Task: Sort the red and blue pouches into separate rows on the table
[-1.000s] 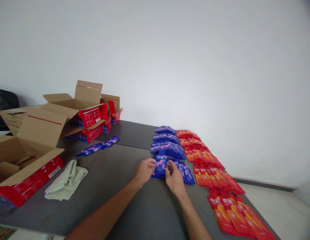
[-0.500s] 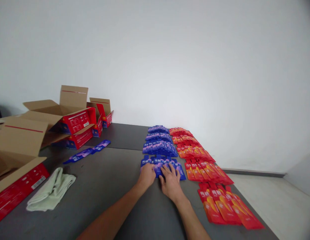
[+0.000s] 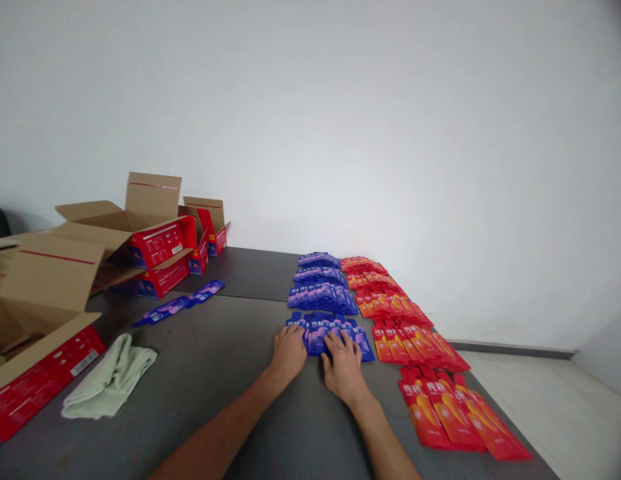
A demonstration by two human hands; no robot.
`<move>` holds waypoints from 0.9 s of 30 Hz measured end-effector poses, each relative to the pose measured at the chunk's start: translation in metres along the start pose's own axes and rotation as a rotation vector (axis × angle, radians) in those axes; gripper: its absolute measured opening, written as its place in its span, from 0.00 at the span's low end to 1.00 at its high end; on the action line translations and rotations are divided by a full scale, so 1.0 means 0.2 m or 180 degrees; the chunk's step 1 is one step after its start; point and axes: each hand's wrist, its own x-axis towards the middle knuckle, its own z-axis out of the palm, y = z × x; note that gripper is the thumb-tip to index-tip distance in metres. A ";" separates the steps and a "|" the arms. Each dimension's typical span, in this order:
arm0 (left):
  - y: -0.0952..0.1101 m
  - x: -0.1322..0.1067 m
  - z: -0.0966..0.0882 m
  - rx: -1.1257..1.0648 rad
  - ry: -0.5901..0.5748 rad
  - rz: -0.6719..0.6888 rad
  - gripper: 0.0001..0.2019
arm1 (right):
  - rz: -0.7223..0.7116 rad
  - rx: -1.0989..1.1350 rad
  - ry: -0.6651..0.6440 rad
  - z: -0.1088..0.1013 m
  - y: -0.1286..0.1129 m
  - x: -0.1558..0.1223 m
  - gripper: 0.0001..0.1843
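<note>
A fanned row of blue pouches (image 3: 317, 337) lies flat on the dark table, overlapping one another. Over the row's left end rests my left hand (image 3: 289, 355), its fingers laid across the leftmost pouch and hiding part of it. My right hand (image 3: 343, 370) is spread on the row's right half, fingertips touching the pouch fronts. Neither hand lifts a pouch. Farther back, more blue pouches (image 3: 323, 295) are laid in several overlapping rows. To the right run matching rows of red pouches (image 3: 405, 341), the closest being a fan of red pouches (image 3: 453, 410).
Open cardboard boxes (image 3: 157, 243) with red printed sides are stacked at the left rear. A nearer open box (image 3: 50, 373) stands at the left edge, beside a folded pale cloth (image 3: 110, 380). Two loose blue pouches (image 3: 183, 303) lie left of centre. The table's right edge borders the floor (image 3: 535, 393).
My left hand has shifted slightly left, and its fingers have loosened from a pinch to lie over the leftmost blue pouch. My right hand stays on the row. The view has turned slightly left.
</note>
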 end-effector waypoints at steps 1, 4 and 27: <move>-0.01 0.00 0.00 -0.0027 -0.0020 0.0049 0.19 | 0.0008 -0.0019 0.0016 0.00 -0.01 0.00 0.25; -0.02 0.00 -0.02 -0.0083 -0.0028 0.0102 0.20 | 0.0000 -0.0037 0.0076 -0.01 -0.06 0.01 0.26; -1.00 -0.09 -0.48 0.1170 0.0948 -0.1097 0.25 | -0.1097 0.0619 -0.0013 0.57 -0.96 0.47 0.31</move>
